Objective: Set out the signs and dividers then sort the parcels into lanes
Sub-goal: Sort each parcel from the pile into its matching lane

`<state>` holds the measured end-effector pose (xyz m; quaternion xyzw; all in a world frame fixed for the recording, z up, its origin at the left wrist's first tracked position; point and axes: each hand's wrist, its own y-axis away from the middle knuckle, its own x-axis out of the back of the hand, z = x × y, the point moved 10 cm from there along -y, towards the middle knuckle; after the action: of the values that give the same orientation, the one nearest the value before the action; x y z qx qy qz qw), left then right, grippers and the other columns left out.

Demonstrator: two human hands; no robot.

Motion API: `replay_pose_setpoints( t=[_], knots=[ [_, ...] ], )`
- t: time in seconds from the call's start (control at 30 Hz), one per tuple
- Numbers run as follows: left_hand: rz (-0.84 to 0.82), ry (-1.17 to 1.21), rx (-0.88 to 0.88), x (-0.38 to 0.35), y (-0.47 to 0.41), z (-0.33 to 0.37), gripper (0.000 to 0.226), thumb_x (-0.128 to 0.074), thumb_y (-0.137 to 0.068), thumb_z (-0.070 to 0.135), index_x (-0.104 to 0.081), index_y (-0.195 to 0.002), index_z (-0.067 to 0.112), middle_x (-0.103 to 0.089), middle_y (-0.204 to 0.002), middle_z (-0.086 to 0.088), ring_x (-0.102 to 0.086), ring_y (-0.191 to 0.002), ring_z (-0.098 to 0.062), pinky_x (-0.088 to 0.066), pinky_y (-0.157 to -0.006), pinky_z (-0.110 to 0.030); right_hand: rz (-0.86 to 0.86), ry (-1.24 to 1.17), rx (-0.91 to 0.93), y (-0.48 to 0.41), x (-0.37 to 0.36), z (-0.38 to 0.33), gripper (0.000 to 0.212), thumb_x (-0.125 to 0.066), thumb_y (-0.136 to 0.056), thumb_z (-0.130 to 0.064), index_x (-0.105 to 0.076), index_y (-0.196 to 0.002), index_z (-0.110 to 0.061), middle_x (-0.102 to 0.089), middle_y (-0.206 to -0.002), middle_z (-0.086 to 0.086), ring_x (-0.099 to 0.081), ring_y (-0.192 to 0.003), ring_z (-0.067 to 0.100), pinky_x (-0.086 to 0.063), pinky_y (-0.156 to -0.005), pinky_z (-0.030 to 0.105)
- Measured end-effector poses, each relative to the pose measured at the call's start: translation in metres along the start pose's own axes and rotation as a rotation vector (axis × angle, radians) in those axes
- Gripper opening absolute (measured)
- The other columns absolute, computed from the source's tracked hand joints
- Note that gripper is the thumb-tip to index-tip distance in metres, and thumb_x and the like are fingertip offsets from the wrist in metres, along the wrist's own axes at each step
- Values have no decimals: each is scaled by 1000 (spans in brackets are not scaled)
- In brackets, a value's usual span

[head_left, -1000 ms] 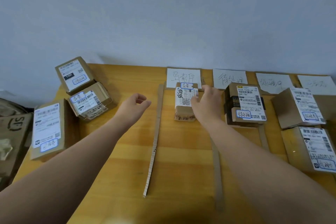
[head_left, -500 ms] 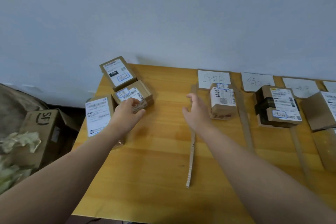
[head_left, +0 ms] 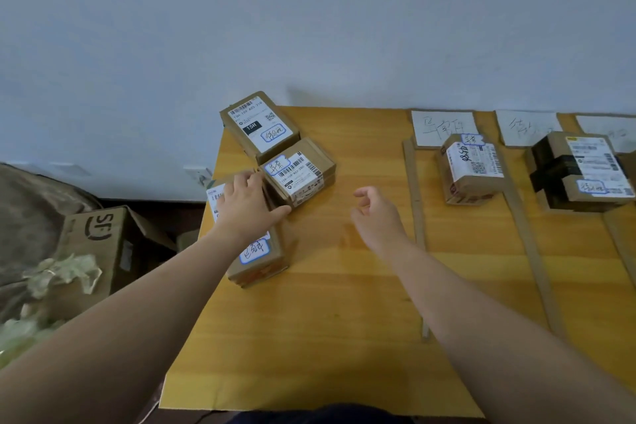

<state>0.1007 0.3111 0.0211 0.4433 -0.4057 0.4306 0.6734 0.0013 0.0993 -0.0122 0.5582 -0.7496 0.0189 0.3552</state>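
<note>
Three unsorted brown parcels sit at the table's far left: a far parcel (head_left: 260,126), a middle parcel (head_left: 303,170) and a near parcel (head_left: 258,258). My left hand (head_left: 246,205) lies over the near parcel and clasps the middle parcel's left corner, fingers on its side and thumb along its front. My right hand (head_left: 375,213) hovers over bare wood, fingers loosely apart, holding nothing. White signs (head_left: 444,126) (head_left: 526,127) lie along the wall. Cardboard divider strips (head_left: 414,203) (head_left: 526,237) mark lanes. One parcel (head_left: 471,169) sits in the first lane and a black-taped parcel (head_left: 581,172) in the second.
The wooden table (head_left: 327,320) ends at its left edge just beside the near parcel. On the floor to the left stands a cardboard carton (head_left: 99,244) with crumpled paper (head_left: 62,275) in front. A third sign (head_left: 605,127) and another strip (head_left: 619,237) show at the right border.
My right hand let go of the first-lane parcel and drew back left. My left hand reached left onto the unsorted parcels. The view swung left.
</note>
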Motion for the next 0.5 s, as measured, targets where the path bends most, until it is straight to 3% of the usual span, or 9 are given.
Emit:
replay_pose_setpoints(
  t=[0.23,0.37,0.5],
  knots=[
    [-51,-93,-8,-13,-30,-2,110,-61,-70,73,-16,-150,12,-23,-154,-9,-20,-142,-30,-15,-116,-48,13,-62,-41,-8,-11,-7,34,-48,-95,-18,-50,-128,-22,-53,-119,-1,-54,-99,11,-44,-80,25],
    [-19,-132,4,-17,-41,-1,118,-56,-65,82,-18,-149,8,-26,-151,-11,-22,-140,-31,-15,-116,-49,16,-54,-45,-15,-11,-12,32,-49,-95,-17,-52,-126,-22,-54,-116,-3,-53,-103,13,-46,-85,28],
    [-12,-182,8,-22,-45,1,120,-53,-64,84,-19,-148,6,-27,-150,-12,-22,-140,-32,-14,-116,-50,17,-56,-57,-22,-7,-11,32,-48,-94,-18,-52,-126,-22,-53,-114,-3,-52,-99,12,-44,-81,27]
  ],
)
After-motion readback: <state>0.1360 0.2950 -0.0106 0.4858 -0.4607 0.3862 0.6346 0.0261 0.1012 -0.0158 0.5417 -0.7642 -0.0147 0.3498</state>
